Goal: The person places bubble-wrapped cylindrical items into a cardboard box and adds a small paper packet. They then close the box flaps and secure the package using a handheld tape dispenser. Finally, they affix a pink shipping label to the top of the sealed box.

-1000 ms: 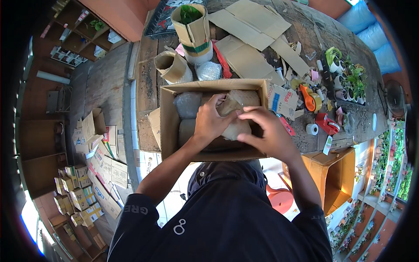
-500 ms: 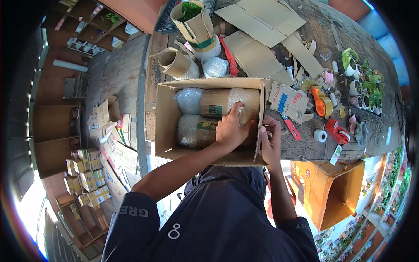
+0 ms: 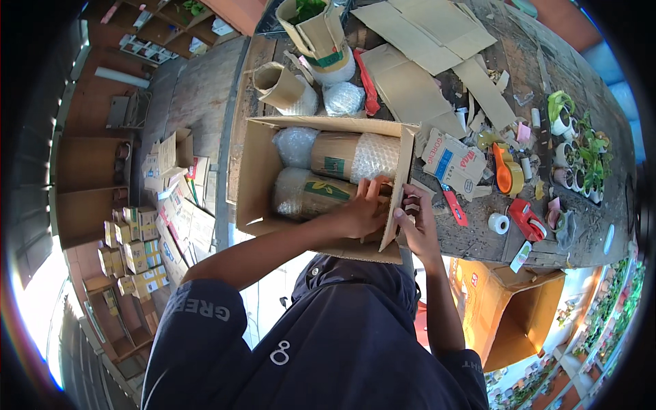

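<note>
An open cardboard box (image 3: 256,181) sits at the table's near edge, slightly skewed. Two rolls lie side by side in it, each a brown cardboard sleeve with bubble wrap showing at the ends: a far wrapped roll (image 3: 333,152) and a near wrapped roll (image 3: 316,195). My left hand (image 3: 367,210) reaches in over the near wall, its fingers curled on the right end of the near roll; that end is mostly hidden beneath them. At the box's right wall, my right hand (image 3: 418,222) grips the edge, thumb and fingers bent against the cardboard.
Behind the box stand an upright cardboard-wrapped plant (image 3: 321,41), a wrapped tube (image 3: 279,85) and a bubble-wrapped bundle (image 3: 344,99). Flat cardboard (image 3: 403,82), an orange tape dispenser (image 3: 504,171), a red tape dispenser (image 3: 526,219), a cutter (image 3: 454,205) and potted seedlings (image 3: 581,154) lie rightward.
My left hand has moved from the far roll's right end down toward the near roll's end. The box has turned slightly, and my right hand stays at its right wall.
</note>
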A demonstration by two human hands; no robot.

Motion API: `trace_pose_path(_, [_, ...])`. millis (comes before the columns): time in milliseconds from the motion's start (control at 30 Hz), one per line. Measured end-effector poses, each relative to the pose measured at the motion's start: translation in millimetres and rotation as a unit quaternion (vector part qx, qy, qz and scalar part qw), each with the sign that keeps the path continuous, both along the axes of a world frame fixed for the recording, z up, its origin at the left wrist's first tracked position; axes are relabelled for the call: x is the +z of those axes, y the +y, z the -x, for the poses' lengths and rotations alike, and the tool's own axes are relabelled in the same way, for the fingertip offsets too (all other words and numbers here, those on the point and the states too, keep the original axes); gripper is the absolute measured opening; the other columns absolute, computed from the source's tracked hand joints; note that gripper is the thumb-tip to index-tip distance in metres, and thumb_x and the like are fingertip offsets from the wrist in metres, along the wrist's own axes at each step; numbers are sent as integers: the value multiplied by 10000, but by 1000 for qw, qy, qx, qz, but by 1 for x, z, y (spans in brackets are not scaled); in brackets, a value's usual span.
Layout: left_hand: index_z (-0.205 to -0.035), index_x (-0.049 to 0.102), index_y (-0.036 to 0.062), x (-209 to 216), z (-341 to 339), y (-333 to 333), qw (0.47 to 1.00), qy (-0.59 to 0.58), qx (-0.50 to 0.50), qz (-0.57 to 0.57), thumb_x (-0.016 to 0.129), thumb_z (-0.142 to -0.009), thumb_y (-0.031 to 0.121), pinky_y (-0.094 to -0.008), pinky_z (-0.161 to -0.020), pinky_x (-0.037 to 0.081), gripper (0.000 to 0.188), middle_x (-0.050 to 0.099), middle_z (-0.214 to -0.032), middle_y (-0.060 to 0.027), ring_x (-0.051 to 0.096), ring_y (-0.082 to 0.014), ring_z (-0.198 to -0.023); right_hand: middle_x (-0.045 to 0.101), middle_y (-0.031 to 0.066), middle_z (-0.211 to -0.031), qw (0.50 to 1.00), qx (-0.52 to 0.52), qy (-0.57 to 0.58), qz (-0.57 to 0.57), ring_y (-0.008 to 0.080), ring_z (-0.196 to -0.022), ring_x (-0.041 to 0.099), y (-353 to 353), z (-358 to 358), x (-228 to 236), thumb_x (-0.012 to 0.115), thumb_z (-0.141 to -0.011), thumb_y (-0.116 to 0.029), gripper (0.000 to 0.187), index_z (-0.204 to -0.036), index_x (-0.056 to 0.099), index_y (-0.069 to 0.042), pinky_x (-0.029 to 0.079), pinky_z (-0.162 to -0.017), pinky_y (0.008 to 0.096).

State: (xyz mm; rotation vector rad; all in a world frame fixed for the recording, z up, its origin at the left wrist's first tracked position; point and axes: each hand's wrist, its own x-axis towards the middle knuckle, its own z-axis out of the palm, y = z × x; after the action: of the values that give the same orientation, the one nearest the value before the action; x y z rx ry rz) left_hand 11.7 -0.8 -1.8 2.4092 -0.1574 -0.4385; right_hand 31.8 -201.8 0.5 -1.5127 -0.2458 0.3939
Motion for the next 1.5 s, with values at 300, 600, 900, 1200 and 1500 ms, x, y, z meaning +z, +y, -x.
trace_pose_path(300, [-1537, 349, 175, 70, -16, 37, 982, -3, -171, -83, 916, -625, 346, -544, -1056, 382, 1087, 384, -1551, -43, 401, -306, -1407, 546, 24, -1040, 998, 45, 53, -4, 103, -940, 556, -10, -10, 0, 666, -977, -69, 407, -1349, 500, -47, 487, -856, 251])
trace_pose_path(600, [-1511, 388, 265, 52, -15, 37, 966, -9, -192, -175, 865, -683, 356, -532, -971, 393, 960, 438, -1484, -17, 422, -285, -1336, 493, 64, -1197, 997, 51, -10, 52, 168, -1019, 466, 1, -9, 9, 864, -808, -330, 795, -1411, 434, -43, 449, -902, 352])
trace_pose_path(900, [-1439, 468, 241, 50, -8, 43, 975, -68, -176, -115, 847, -734, 413, -509, -1004, 393, 819, 428, -1485, -34, 430, -307, -1346, 242, 150, -1581, 994, 49, 93, -8, 340, -1481, 291, -2, -2, 46, 860, -778, -333, 1123, -1593, 122, -103, 359, -1161, 541])
trace_pose_path(1200, [-1382, 482, 167, 43, -1, 35, 992, -31, -112, -38, 803, -810, 299, -535, -963, 475, 670, 457, -1349, -141, 567, -380, -1189, 314, 117, -1543, 993, 50, 82, -70, 288, -1459, 314, -7, 0, 35, 786, -840, -197, 918, -1563, 224, -130, 437, -1110, 450])
trace_pose_path(1500, [-1214, 509, 95, 26, -14, -15, 999, 12, 50, 17, 730, -824, 141, -556, -812, 563, 451, 434, -1225, -233, 651, -495, -891, 363, 154, -1515, 987, 57, 116, -98, 259, -1398, 413, -10, -1, 37, 764, -863, -140, 879, -1559, 226, -135, 450, -1093, 412])
